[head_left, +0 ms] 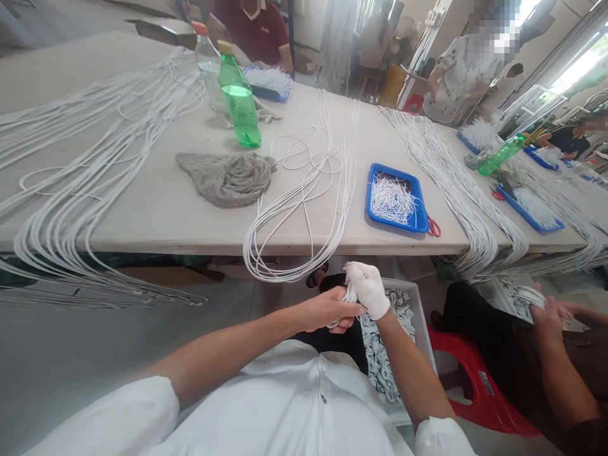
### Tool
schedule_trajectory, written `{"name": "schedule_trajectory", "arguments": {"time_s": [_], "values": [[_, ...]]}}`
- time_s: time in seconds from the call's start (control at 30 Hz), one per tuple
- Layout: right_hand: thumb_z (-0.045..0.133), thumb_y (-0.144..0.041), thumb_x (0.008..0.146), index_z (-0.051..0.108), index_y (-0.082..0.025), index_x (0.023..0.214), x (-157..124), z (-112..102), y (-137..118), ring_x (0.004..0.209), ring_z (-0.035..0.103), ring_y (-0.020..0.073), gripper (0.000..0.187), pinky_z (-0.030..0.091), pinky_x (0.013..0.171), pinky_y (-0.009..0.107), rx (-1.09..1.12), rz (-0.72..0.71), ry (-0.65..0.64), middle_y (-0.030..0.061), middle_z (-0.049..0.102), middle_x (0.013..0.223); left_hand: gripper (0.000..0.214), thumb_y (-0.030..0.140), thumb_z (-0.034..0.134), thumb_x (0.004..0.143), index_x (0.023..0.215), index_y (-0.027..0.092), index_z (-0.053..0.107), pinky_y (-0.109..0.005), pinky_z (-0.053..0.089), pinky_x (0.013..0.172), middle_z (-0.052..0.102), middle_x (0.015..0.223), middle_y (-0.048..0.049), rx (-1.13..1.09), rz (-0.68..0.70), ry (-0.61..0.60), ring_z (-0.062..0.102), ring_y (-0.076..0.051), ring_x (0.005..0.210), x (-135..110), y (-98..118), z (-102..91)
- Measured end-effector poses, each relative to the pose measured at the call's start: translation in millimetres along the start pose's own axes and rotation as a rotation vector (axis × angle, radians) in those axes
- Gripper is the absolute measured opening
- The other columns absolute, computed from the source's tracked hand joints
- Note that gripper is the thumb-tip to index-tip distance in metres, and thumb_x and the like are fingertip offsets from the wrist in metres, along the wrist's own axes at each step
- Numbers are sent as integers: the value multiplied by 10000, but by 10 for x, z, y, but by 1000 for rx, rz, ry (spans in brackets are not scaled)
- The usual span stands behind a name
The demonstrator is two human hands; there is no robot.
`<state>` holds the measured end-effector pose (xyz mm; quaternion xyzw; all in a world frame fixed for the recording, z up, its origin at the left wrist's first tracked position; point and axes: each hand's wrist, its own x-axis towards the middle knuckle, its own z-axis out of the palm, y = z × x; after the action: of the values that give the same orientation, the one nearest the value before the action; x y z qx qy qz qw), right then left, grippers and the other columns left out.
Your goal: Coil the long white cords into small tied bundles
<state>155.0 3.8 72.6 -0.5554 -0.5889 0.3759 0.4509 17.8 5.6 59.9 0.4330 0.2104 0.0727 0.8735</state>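
Above a white plastic crate (418, 323), a bundle of white cord (350, 295) sits between both hands, its long axis slanting down toward the person's left. Strands are tightly gathered and largely hidden. The bare left hand (327, 310) is closed around it; the gloved right hand (368, 290) grips its upper end. Looped cord (380, 354) fills the crate below.

Cords (350, 294) held between a person's bare left hand (327, 310) and white-gloved right hand (368, 290) vanish inside the fingers. A forearm (408, 373) masks part of a white crate (418, 323) of looped cord (380, 354). A co-worker's arm (565, 380) runs out of frame at right; the contents of a far blue tray (539, 158) are too small to make out.
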Motion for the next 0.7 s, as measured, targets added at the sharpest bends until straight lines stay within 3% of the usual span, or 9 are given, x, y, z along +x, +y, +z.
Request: {"name": "schedule_trajectory", "arguments": {"time_s": [0.13,0.23,0.33,0.4,0.5,0.6,0.7], "values": [[337,-476,921,569,-186,800,-93,-46,127,612,528,136,390,424,588,257,-40,31,38,8,585,709,414,461,689,756,691,199,375,-176,183,379,305,499,96,-101,43,110,239,-42,433,-20,-11,-89],[518,-468,856,552,-201,938,-313,-135,94,641,547,146,281,425,604,264,-323,-4,-10,4,613,779,421,524,648,773,705,197,391,-179,188,377,328,498,93,-110,76,179,252,-41,416,-47,27,-127],[589,-401,840,537,-199,909,-492,-154,53,671,573,162,220,418,618,269,-570,-92,-99,8,611,780,449,574,620,770,678,181,425,-189,199,375,349,495,83,-66,80,175,267,-37,400,-39,49,-121],[477,-331,920,535,-187,861,-539,-137,71,699,584,171,166,414,641,276,-689,-175,-107,32,607,784,466,599,626,748,685,180,432,-186,181,375,343,503,87,-72,67,179,259,-35,402,-11,49,-110],[363,-257,962,538,-171,809,-528,-123,141,683,567,176,248,396,638,284,-828,-309,-145,56,594,753,475,618,621,737,709,186,425,-181,164,382,333,515,91,-65,42,195,257,-38,416,24,51,-108],[353,-218,945,529,-170,765,-501,-144,176,637,530,164,256,366,611,279,-836,-360,-177,48,575,712,456,614,578,769,723,190,418,-190,209,398,351,522,84,-1,61,137,291,-52,433,-2,74,-136],[386,-224,912,450,-193,659,-530,-142,125,552,448,127,263,331,555,255,-605,-193,-137,-9,490,604,357,470,663,750,814,176,472,-211,335,488,476,628,44,191,180,12,419,-80,532,-66,84,-202]]}}
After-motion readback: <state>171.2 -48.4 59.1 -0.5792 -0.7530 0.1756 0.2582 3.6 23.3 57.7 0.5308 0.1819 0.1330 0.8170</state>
